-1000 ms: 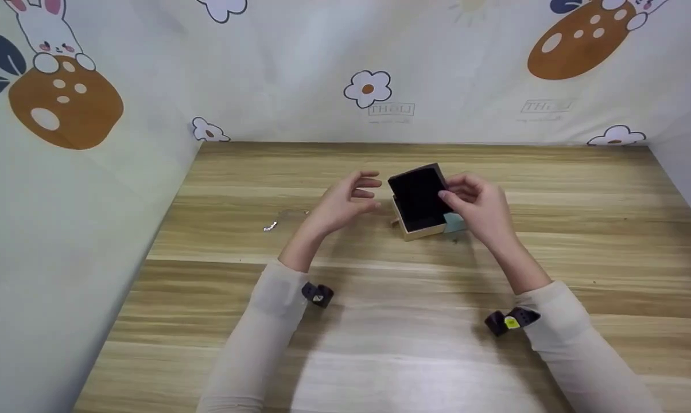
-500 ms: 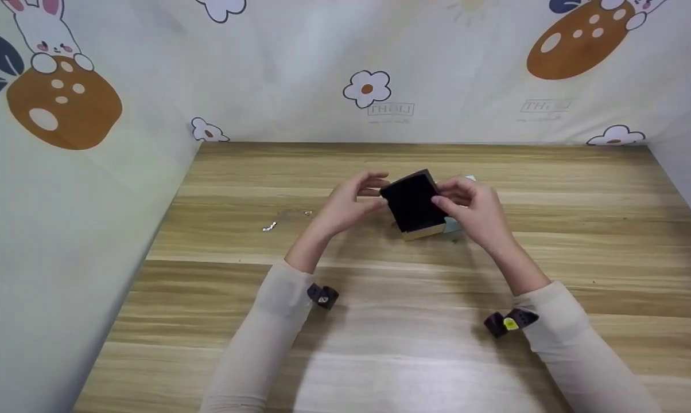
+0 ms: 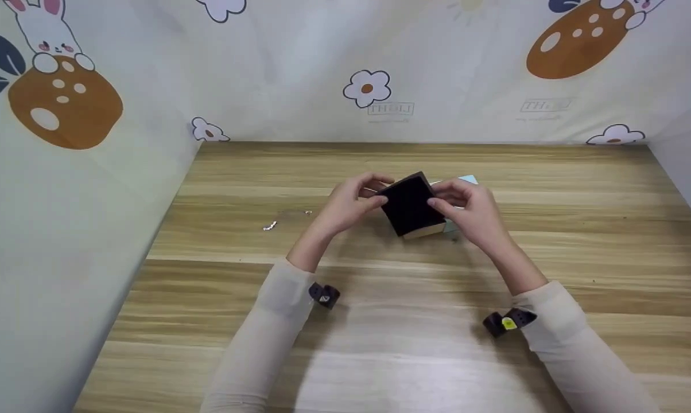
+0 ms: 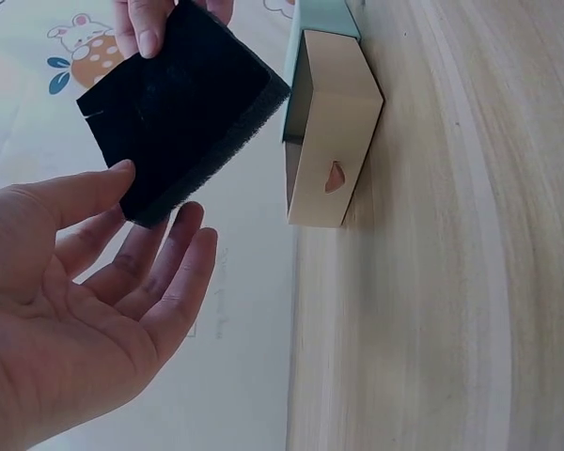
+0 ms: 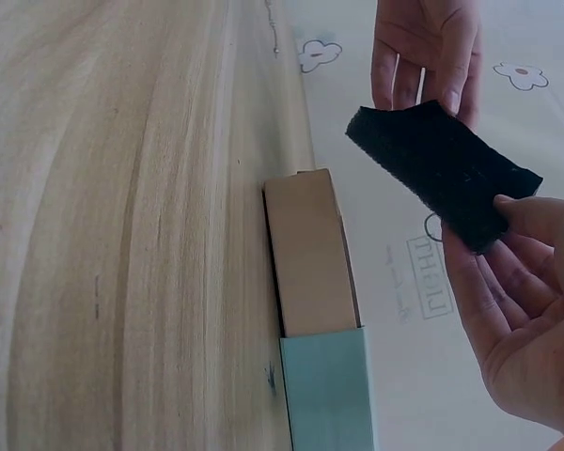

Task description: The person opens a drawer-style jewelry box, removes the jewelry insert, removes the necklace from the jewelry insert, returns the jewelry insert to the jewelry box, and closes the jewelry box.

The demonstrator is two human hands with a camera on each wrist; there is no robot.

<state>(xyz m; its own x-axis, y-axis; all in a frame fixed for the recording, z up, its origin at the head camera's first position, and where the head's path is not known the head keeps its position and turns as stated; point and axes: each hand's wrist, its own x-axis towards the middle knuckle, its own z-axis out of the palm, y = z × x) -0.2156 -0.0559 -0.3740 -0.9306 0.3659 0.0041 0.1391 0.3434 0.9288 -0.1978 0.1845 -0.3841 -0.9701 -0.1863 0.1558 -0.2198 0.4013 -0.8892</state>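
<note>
A thin square black foam pad (image 3: 411, 206) is held up at a tilt between both hands. My left hand (image 3: 345, 209) pinches its left corner, thumb on the face and fingers behind. At the opposite side my right hand (image 3: 474, 212) grips it the same way, as the right wrist view also shows. Below the pad stands a small tan drawer box (image 4: 343, 122) with a little ribbon pull (image 4: 335, 177) on its front. The drawer is slid part way out of a light teal sleeve (image 5: 327, 395). From the head, the pad hides most of the drawer.
A fine silver chain (image 3: 270, 226) lies on the wooden table (image 3: 380, 321), left of my left hand. Behind the table hangs a pale cloth backdrop (image 3: 294, 86) printed with flowers and rabbits. A dark speck (image 5: 271, 376) sits beside the teal sleeve.
The foam pad has shifted left and come away from the drawer, held by the right hand. My left hand has moved right and now pinches its left corner.
</note>
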